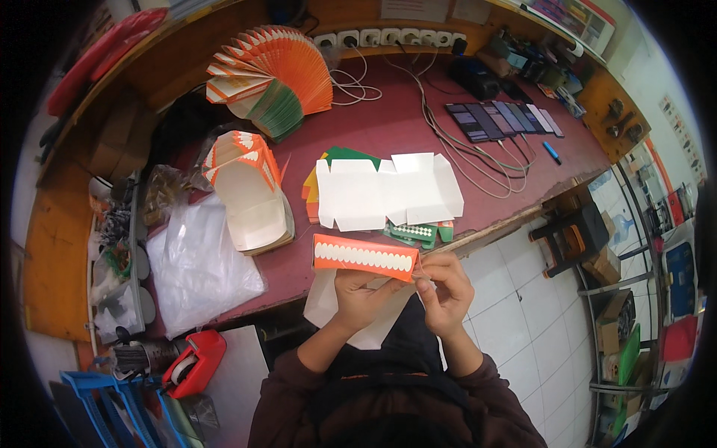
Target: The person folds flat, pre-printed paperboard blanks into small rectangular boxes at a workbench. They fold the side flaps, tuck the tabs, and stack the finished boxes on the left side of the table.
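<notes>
Over my lap I hold a partly folded cardboard box (364,257), orange with a row of white scallops on the side that shows. My left hand (360,300) grips it from below, fingers partly hidden under the orange panel. At the box's right end my right hand (447,293) pinches a small end flap between thumb and fingers. White panels of the same card hang open beneath my left hand. Just beyond, at the table's near edge, lies a stack of flat cartons (388,190), the top one white side up, with orange and green edges showing underneath.
On the red table (388,112) stand nested open boxes (261,201) and a fanned stack of cartons (276,75). Clear plastic bags (202,261) lie left. Phones (500,122), cables and a blue pen (552,153) are at right. A red tape dispenser (198,362) sits lower left; a stool (571,243) stands right.
</notes>
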Available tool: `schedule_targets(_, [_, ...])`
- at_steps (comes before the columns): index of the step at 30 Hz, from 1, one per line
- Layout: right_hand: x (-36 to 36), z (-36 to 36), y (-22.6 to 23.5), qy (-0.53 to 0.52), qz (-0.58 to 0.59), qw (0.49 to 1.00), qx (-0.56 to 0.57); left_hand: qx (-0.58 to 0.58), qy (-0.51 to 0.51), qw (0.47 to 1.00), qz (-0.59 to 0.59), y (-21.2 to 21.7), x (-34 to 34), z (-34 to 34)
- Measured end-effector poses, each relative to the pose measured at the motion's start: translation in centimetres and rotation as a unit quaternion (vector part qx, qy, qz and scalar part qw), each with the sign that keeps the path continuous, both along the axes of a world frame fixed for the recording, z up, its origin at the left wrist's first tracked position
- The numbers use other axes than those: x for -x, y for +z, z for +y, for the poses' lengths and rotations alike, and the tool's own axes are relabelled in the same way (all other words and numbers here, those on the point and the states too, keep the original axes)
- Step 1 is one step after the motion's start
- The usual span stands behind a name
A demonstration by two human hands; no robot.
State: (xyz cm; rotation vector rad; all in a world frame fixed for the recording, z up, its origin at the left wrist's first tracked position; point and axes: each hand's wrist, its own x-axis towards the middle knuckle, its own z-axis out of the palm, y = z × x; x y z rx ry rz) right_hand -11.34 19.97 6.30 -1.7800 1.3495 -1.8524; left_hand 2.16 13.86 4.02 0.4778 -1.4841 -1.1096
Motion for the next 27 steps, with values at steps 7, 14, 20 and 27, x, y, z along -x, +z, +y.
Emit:
schedule_targets(7, [-1.0,0.0,-0.2,-0.099,0.111,0.989,0.003,-0.094,-0.076,0.990,0.077,1.3,0.3,0.4])
schedule_targets(14, [-2.1,-1.2,0.0,-0.165,0.219,0.961,0.034,-0.253,0.009,0.948,0.192,0.1,1.2,-0.6])
schedule_targets(20, [0.1,-0.2,0.0,-0.267,0.117,0.954,-0.066,-0.353,-0.016,0.851,0.388,0.2,-0.8,-3.2])
schedule_targets(27, [0.2,-0.1,-1.0,-0.205,0.163,0.965,-0.027,-0.226,-0.034,0.962,0.151,-1.8,3.1,0.2])
